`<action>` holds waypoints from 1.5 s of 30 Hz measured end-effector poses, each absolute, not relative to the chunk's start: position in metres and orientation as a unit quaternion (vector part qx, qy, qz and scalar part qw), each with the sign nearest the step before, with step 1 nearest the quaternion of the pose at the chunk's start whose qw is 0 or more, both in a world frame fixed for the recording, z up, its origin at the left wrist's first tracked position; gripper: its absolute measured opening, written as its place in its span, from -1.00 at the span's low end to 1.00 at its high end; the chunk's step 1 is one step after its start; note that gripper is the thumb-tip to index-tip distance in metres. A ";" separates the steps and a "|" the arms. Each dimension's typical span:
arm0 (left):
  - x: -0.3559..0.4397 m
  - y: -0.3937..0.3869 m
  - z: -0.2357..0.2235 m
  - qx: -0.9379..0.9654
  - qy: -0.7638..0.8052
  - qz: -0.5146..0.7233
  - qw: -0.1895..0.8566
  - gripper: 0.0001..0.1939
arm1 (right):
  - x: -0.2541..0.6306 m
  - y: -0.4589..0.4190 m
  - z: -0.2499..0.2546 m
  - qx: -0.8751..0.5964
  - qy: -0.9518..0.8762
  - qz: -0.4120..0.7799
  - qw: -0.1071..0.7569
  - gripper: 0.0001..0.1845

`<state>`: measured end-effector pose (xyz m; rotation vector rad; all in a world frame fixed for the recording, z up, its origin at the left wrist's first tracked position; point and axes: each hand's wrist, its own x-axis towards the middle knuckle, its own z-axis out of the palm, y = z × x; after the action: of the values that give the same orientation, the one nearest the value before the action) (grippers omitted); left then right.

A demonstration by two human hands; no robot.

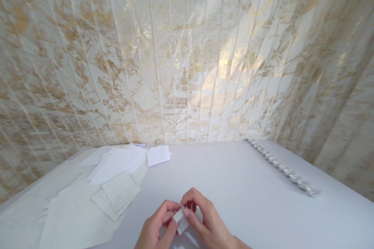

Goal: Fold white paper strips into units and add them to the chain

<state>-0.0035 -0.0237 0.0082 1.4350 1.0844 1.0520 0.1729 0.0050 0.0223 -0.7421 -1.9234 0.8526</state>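
Both my hands meet low in the middle of the view, just above the white table. My left hand and my right hand pinch a small folded piece of white paper between thumbs and fingertips. The fingers of both hands are closed on it. The paper is partly hidden by my fingers.
Loose white paper sheets lie scattered on the left of the table, with a small stack of squares behind them. A long chain of folded white paper pieces runs along the right side. A gold-patterned curtain hangs behind the table.
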 end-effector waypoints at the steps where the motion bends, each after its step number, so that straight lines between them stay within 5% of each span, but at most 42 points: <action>1: -0.004 -0.023 0.008 0.605 0.452 0.431 0.494 -0.59 | 0.172 0.006 0.021 -0.324 -0.750 0.379 0.434 -0.87; 6: -0.002 -0.023 0.011 0.625 0.460 0.423 0.468 -0.74 | 0.169 0.010 0.016 -0.396 -0.685 0.452 0.412 -0.72; 23: -0.001 -0.026 0.028 0.578 0.509 0.449 0.453 -0.51 | 0.163 0.008 0.016 -0.375 -0.569 0.582 0.444 -0.36; 28: 0.003 -0.023 0.017 0.580 0.478 0.436 0.495 -0.46 | 0.161 0.008 0.017 -0.357 -0.563 0.576 0.472 -0.37; 45: -0.004 -0.020 0.021 0.676 0.505 0.415 0.341 -0.64 | 0.161 0.009 0.018 -0.347 -0.541 0.595 0.483 -0.48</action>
<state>-0.0040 -0.0202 0.0214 1.7584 1.3135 1.0798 0.1606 0.0091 0.0180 -0.8457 -1.3178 1.4499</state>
